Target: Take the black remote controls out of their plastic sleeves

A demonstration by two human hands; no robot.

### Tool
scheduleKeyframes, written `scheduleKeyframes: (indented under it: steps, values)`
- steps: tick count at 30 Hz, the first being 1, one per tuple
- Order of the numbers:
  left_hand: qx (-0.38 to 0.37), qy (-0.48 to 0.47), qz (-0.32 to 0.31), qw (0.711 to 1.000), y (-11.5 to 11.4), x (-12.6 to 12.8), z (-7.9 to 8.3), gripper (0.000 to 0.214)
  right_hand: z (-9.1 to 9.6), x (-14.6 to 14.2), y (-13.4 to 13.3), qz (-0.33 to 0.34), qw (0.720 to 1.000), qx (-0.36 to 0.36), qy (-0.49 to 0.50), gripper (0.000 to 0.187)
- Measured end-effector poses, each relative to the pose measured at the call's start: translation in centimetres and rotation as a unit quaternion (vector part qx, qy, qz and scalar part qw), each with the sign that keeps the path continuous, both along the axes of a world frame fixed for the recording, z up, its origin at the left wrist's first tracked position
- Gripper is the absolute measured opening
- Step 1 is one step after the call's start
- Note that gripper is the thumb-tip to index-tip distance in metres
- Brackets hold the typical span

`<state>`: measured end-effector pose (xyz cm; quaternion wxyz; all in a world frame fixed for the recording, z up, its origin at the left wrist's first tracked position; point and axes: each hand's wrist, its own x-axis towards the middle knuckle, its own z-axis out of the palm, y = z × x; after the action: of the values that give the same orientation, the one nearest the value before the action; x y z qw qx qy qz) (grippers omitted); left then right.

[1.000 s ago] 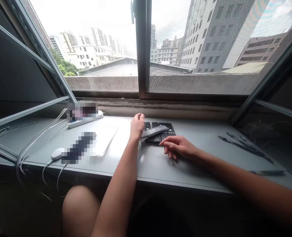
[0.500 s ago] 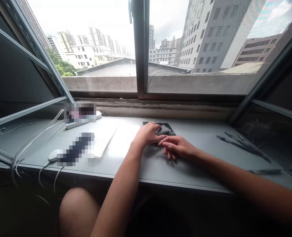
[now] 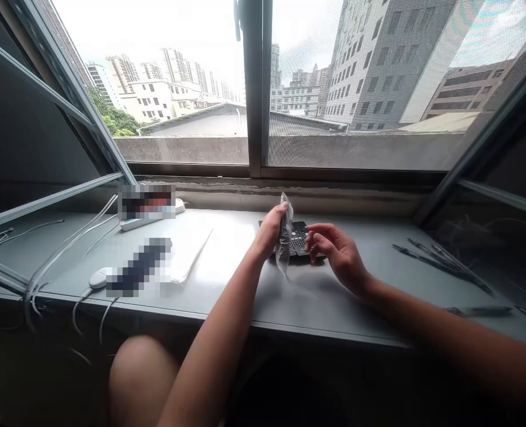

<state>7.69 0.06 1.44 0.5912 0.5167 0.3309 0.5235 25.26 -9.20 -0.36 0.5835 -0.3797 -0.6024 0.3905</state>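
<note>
The left hand (image 3: 271,230) is clamped on a clear bag (image 3: 284,240), thumb and fingers together near its far, upper end. The bag stands out on the right side of that grip and hangs down toward the near side, its lower end narrowing to a wrinkled tip (whether that tip meets the desk, I cannot tell). What the bag contains, if anything, is too hazy to make out.

To the right of the bag, and apart from it, is the right hand (image 3: 339,256), with nothing in its grasp; its fingers are loosely bent and the thumb is held off from the forefinger. Behind and between the hands lies a black keyboard (image 3: 299,237), partly hidden by the bag. The right fingertips overlap its right end in this view, though contact is unclear.

Farther out, the grey desk (image 3: 360,320) bears a white sheet (image 3: 192,255) to the left, then a dark blurred item and a white puck (image 3: 99,278) with a cable near the edge. A white power strip (image 3: 179,206) sits at the far left. Slim dark pens (image 3: 445,267) lie at the right, before the window (image 3: 356,151).
</note>
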Motion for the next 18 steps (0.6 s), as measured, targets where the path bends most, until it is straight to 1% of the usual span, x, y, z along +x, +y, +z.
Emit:
scheduleKeyframes:
  steps: [1,3,5,8,12,15,18]
  values:
    - [-0.008,-0.011,-0.012,1.0,0.0,0.3,-0.2,0.055,-0.1,0.0,0.1,-0.01,1.0,0.007,0.005,0.035]
    - [-0.008,-0.011,-0.021,1.0,0.1,0.8,-0.7,0.059,-0.5,0.0,0.5,-0.007,1.0,0.006,0.011,0.039]
    - [-0.01,0.0,0.002,1.0,0.1,1.2,-1.0,0.06,-1.0,0.0,0.9,0.014,1.0,-0.012,0.019,0.045]
    - [-0.004,0.009,0.031,0.999,0.1,1.4,-1.4,0.058,-1.5,0.0,1.2,0.053,0.996,-0.06,0.044,0.055]
    - [0.019,-0.017,0.039,0.999,0.4,1.4,-1.6,0.054,-1.1,-0.3,0.9,0.103,0.982,-0.141,0.076,0.061]
    - [0.045,-0.035,0.056,0.997,0.8,1.2,-1.7,0.057,-0.5,-0.4,0.8,0.151,0.964,-0.194,0.104,0.062]
    - [0.049,-0.016,0.096,0.994,1.0,0.9,-1.7,0.059,-0.4,-0.1,1.0,0.171,0.956,-0.216,0.101,0.054]
